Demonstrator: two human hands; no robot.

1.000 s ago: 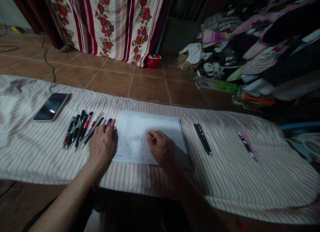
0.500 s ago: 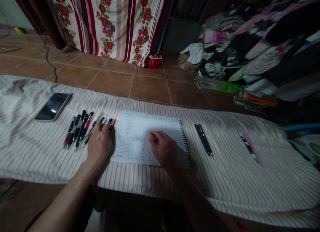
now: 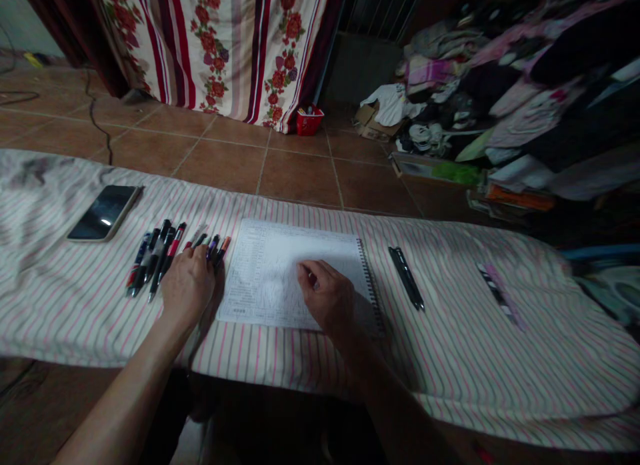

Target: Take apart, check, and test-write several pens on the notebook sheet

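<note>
Home, looks like a lived-in room. Floral curtain [image 3: 233,61] at 11 o'clock, hanging down close to tile floor [image 3: 300,175]. Big messy heap of clothes [image 3: 520,111] at 2 o'clock, cardboard box [image 3: 375,126] at its near-left edge, 1 o'clock. Dark bars [image 3: 383,11] at 1 o'clock, top. Small red basket [image 3: 309,123] by curtain hem, 12 o'clock. Loose cord [image 3: 93,115] on floor, 10 o'clock. Striped household cloth [image 3: 465,358] across the foreground. Dim light.

- Bare left hand [image 3: 187,281] over a row of slim multicoloured pens [image 3: 165,255]
- Bare right hand [image 3: 329,295], fingers curled, on a white spiral-bound paper notebook [image 3: 280,265]
- Two slim black pens [image 3: 407,278] near its spiral edge
</note>
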